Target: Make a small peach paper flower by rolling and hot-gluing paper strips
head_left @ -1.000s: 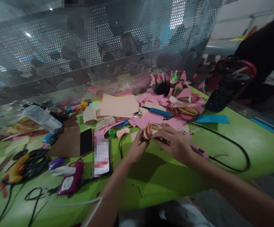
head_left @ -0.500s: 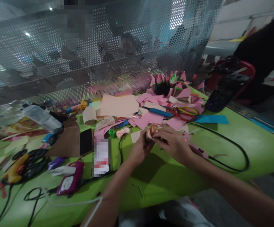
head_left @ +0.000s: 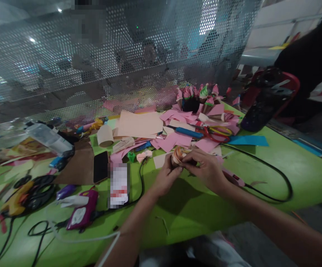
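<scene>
Between my hands, above the green table (head_left: 194, 211), is a small swirled craft piece (head_left: 177, 155) in orange-brown and cream, shaped like an ice-cream top. My left hand (head_left: 166, 174) is closed around its lower left side. My right hand (head_left: 202, 165) pinches at its right edge with thumb and fingertips. The fingers partly cover the piece, so its underside is hidden. Just beyond it lie pink paper pieces (head_left: 174, 142) and a cream paper scrap (head_left: 158, 161). A pink corded tool (head_left: 235, 178) rests by my right wrist, partly behind the hand.
Farther back are red-handled scissors (head_left: 216, 136), a blue-handled tool (head_left: 189, 132), cream sheets (head_left: 140, 124) and finished pink swirl cones (head_left: 188, 92). A dark bottle (head_left: 261, 104) stands right. Left lie a phone (head_left: 101, 167), a magenta box (head_left: 83, 210), a yellow glue gun (head_left: 19, 200) and cables.
My right hand has shifted slightly at the swirled piece, and more of its cream and orange bands now shows. Both hands stay in nearly the same place; the table items have not moved.
</scene>
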Available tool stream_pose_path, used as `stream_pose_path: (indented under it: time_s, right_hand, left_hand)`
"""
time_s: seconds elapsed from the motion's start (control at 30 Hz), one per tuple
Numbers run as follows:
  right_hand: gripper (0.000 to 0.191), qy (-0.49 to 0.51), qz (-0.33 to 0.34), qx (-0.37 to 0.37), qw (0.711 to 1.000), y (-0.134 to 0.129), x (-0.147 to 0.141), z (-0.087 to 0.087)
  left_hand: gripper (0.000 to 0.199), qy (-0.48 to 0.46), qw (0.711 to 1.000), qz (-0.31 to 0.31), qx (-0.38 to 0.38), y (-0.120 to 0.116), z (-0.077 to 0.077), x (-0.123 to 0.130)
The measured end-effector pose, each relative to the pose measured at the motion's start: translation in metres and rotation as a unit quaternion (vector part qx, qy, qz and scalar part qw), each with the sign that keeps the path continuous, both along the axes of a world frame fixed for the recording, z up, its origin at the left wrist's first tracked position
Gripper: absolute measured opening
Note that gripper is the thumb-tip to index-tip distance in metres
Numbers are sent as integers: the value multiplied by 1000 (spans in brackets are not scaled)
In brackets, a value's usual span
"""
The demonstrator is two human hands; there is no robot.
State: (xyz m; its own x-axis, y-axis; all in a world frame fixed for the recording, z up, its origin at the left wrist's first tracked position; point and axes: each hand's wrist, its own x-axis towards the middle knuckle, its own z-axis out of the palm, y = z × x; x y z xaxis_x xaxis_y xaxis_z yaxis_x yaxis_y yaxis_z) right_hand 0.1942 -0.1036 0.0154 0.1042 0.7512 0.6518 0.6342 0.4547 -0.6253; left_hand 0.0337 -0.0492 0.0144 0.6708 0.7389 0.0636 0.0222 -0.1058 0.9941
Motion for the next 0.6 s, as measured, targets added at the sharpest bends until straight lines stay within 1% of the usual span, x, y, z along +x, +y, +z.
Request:
stream_pose_path:
  time_s: [0.13, 0.23, 0.43, 0.6]
  right_hand:
    - [12, 0, 12, 7, 1000, 0, 0, -3]
    - [14, -13, 14, 9, 1000, 0, 0, -2]
    - [18, -27, 33, 8, 999, -2, 0, -1]
    - [17, -32, 27, 0, 999, -2, 0, -1]
  left_hand:
    - [47, 46, 998, 27, -12, -4, 7, 2]
    - [46, 51, 998, 38, -8, -5, 8, 2]
    - [45, 23, 999, 46, 13, -2, 1, 3]
    - [42, 30, 998, 46, 35, -1, -2, 1]
